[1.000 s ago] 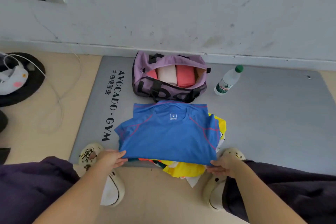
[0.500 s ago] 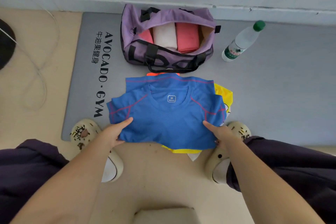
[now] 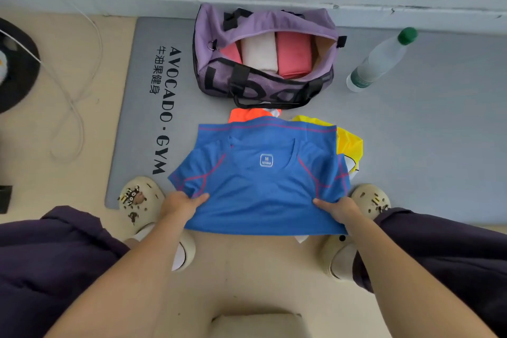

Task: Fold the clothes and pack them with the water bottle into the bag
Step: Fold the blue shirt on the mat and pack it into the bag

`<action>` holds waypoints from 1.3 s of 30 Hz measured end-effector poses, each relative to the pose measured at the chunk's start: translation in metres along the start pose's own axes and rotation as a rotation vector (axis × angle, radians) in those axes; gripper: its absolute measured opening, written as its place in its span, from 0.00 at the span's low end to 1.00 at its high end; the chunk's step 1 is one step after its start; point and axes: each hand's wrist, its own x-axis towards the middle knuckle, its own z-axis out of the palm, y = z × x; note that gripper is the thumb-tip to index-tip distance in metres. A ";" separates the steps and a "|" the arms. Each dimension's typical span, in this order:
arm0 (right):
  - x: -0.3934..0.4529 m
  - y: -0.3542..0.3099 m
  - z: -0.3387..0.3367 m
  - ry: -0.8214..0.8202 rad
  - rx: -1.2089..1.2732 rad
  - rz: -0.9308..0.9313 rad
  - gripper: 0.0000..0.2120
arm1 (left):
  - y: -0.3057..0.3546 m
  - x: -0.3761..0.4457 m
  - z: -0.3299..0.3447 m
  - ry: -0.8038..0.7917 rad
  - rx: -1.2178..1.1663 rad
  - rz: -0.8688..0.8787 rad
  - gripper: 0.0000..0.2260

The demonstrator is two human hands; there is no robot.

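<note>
Here, head view: both hands gripping the blue shirt [image 3: 260, 186] at its near side edges, left hand [image 3: 179, 204] pinching the cloth at 8 o'clock, right hand [image 3: 338, 210] pinching at 4 o'clock, thumbs on top. Shirt lying on the grey mat [image 3: 439, 145] at centre, just short of the purple bag [image 3: 263, 90] at 12 o'clock, over orange and yellow clothes [image 3: 349, 143]. Collar pointing toward the bag, long axis now running left to right. Likely to slip: thin slick cloth, uneven pull skewing the fold or dragging the pile beneath. Bottle [image 3: 381, 59] at 2 o'clock, lying down, cap aimed away to the right; could roll if bumped.
</note>
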 end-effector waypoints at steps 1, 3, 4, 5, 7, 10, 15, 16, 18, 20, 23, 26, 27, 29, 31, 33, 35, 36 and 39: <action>-0.004 -0.002 -0.005 -0.082 -0.111 0.014 0.34 | 0.000 -0.001 -0.004 -0.057 0.161 0.016 0.26; -0.007 -0.011 -0.016 -0.128 -0.248 0.011 0.28 | 0.008 0.000 -0.014 -0.093 0.278 0.051 0.28; -0.006 -0.017 -0.023 -0.096 -0.306 -0.017 0.26 | 0.016 0.001 -0.020 -0.068 0.263 0.075 0.27; -0.006 -0.026 -0.029 -0.038 -0.372 -0.061 0.25 | 0.026 0.002 -0.027 -0.017 0.238 0.115 0.25; -0.006 -0.046 -0.039 0.127 -0.452 -0.155 0.26 | 0.049 0.003 -0.039 0.141 0.149 0.216 0.21; -0.008 -0.079 -0.038 0.382 -0.358 -0.304 0.30 | 0.084 0.008 -0.045 0.254 -0.090 0.420 0.10; -0.002 -0.116 -0.021 0.281 -0.366 -0.536 0.22 | 0.112 0.027 -0.043 -0.008 -0.084 0.444 0.23; 0.002 -0.117 -0.020 0.232 -0.403 -0.493 0.23 | 0.112 0.030 -0.044 -0.025 -0.031 0.421 0.22; 0.007 -0.117 -0.023 0.177 -0.485 -0.424 0.21 | 0.107 0.035 -0.047 -0.042 0.072 0.419 0.14; 0.013 -0.115 -0.032 0.120 -0.533 -0.446 0.15 | 0.100 0.038 -0.051 -0.073 0.026 0.468 0.14; 0.021 -0.115 -0.055 -0.014 -0.360 -0.534 0.24 | 0.092 0.042 -0.063 -0.183 -0.330 0.476 0.12; 0.023 -0.123 -0.073 -0.017 -0.049 -0.582 0.20 | 0.098 0.047 -0.076 -0.183 -0.600 0.422 0.12; 0.026 -0.127 -0.074 0.023 -0.016 -0.592 0.19 | 0.102 0.050 -0.076 -0.133 -0.582 0.416 0.12; 0.033 -0.132 -0.067 0.091 -0.047 -0.616 0.15 | 0.110 0.056 -0.072 -0.063 -0.502 0.441 0.07; 0.040 -0.134 -0.055 0.111 -0.176 -0.611 0.11 | 0.118 0.056 -0.064 -0.077 -0.402 0.482 0.03; 0.048 -0.132 -0.048 0.116 -0.282 -0.602 0.10 | 0.122 0.059 -0.058 -0.060 -0.292 0.494 0.03; 0.052 -0.133 -0.049 0.174 -0.260 -0.600 0.09 | 0.125 0.062 -0.058 0.027 -0.306 0.467 0.05; 0.052 -0.136 -0.050 0.215 -0.219 -0.606 0.08 | 0.126 0.064 -0.059 0.080 -0.336 0.455 0.06; 0.052 -0.141 -0.050 0.294 -0.127 -0.601 0.08 | 0.130 0.064 -0.062 0.188 -0.337 0.469 0.07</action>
